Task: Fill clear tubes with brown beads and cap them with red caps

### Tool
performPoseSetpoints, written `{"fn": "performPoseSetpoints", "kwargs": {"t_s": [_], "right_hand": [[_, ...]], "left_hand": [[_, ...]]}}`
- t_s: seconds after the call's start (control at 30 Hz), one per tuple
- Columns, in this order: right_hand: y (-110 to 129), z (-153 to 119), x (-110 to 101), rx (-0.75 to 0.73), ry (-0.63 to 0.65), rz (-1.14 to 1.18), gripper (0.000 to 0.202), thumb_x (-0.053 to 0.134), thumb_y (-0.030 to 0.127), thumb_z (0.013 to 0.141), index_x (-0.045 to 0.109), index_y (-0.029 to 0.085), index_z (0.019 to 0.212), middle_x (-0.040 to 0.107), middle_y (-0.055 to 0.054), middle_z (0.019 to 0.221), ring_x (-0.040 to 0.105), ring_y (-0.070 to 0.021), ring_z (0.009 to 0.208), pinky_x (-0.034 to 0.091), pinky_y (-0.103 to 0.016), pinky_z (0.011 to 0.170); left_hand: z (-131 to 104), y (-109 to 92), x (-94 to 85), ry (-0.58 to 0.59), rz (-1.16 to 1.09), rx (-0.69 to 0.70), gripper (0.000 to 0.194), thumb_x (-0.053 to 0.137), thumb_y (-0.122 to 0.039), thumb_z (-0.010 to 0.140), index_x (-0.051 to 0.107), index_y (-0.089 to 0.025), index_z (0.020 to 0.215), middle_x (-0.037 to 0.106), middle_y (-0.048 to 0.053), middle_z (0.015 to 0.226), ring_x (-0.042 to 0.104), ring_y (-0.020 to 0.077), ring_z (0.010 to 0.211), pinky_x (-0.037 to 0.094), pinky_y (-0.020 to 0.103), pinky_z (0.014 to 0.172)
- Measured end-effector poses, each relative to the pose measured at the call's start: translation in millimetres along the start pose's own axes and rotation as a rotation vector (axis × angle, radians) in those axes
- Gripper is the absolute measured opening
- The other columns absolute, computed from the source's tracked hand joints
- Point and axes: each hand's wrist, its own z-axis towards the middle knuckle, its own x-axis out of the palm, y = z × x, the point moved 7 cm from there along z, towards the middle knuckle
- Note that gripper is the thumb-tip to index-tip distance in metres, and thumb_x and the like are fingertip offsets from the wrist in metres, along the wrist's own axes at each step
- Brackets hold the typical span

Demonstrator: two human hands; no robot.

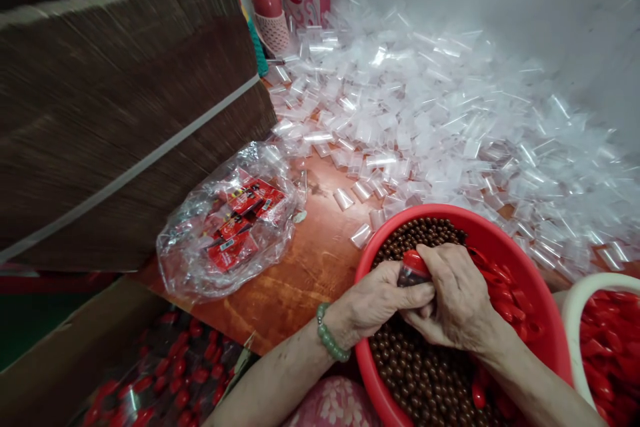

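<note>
Over a red basin, my two hands meet around a small clear tube with dark contents and a red cap on its upper end. My left hand, with a green bead bracelet at the wrist, is closed on the tube's body. From the other side my right hand wraps the tube, its fingers at the cap. Below them lie many brown balls. Loose red caps fill the basin's right part. The lower end of the tube is hidden by my fingers.
A large heap of clear tubes covers the back and right of the wooden table. Left are strapped cardboard and a plastic bag of red cards. Red-capped tubes fill a box below; a white-rimmed tub stands right.
</note>
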Motion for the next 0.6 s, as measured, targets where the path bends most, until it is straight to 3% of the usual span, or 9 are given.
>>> {"fn": "performPoseSetpoints", "kwargs": {"t_s": [0.17, 0.37, 0.5, 0.6], "right_hand": [[-1, -2, -1, 0.014, 0.009, 0.03, 0.071, 0.064, 0.034, 0.078, 0.037, 0.007, 0.137, 0.06, -0.015, 0.09, 0.056, -0.0293, 0.079, 0.05, -0.045, 0.069], [-2, -8, 9, 0.05, 0.089, 0.074, 0.065, 0.068, 0.037, 0.081, 0.039, 0.01, 0.132, 0.062, -0.018, 0.105, 0.06, -0.0305, 0.093, 0.053, -0.046, 0.079], [-1, -10, 13, 0.036, 0.116, 0.21, 0.072, 0.069, 0.039, 0.08, 0.033, 0.012, 0.137, 0.059, -0.02, 0.12, 0.058, -0.0321, 0.109, 0.052, -0.048, 0.092], [1, -8, 10, 0.047, 0.099, 0.279, 0.071, 0.07, 0.04, 0.08, 0.035, 0.014, 0.136, 0.06, -0.018, 0.117, 0.059, -0.0309, 0.108, 0.053, -0.047, 0.09]], "left_hand": [[-2, 1, 2.4, 0.029, -0.023, 0.008, 0.049, 0.081, -0.056, 0.063, 0.063, -0.011, 0.058, 0.057, 0.002, 0.06, 0.05, 0.0091, 0.058, 0.039, 0.022, 0.06], [-3, -4, 1.5, -0.066, -0.168, 0.052, 0.07, 0.051, -0.08, 0.075, 0.065, -0.012, 0.063, 0.062, 0.005, 0.054, 0.06, 0.0152, 0.058, 0.048, 0.025, 0.061], [-2, 1, 2.7, -0.167, -0.22, 0.065, 0.06, 0.056, -0.071, 0.077, 0.064, -0.012, 0.068, 0.06, 0.003, 0.052, 0.059, 0.0138, 0.05, 0.04, 0.021, 0.046], [-2, 5, 3.7, -0.255, -0.263, 0.092, 0.05, 0.059, -0.061, 0.077, 0.062, -0.012, 0.067, 0.058, 0.001, 0.05, 0.054, 0.012, 0.043, 0.04, 0.022, 0.043]]}}
